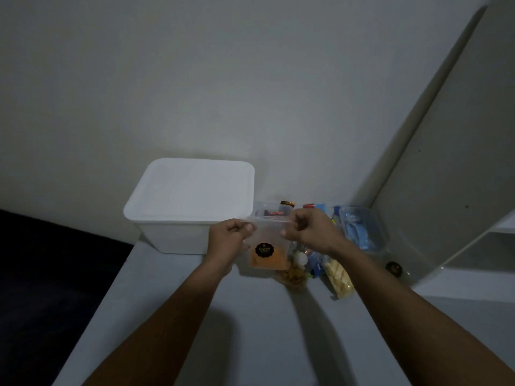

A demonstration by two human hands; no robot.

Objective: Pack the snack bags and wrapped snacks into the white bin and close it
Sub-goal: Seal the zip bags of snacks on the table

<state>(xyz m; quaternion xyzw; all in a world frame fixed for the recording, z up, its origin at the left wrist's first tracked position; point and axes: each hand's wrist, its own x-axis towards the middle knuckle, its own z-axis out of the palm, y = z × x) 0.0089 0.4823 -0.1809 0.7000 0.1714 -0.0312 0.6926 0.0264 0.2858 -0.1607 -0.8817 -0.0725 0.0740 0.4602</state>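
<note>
White bin (178,215); clear bag (267,246) with orange contents and black round label (264,250).

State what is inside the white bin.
Nothing can be seen inside: the white bin has its lid on, covering the contents. Both hands hold a snack bag beside it.

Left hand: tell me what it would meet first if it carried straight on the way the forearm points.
Probably the white bin. The left hand, gripping the clear snack bag at its top edge, sits just in front of the bin's near right corner; depth is hard to judge.
</note>
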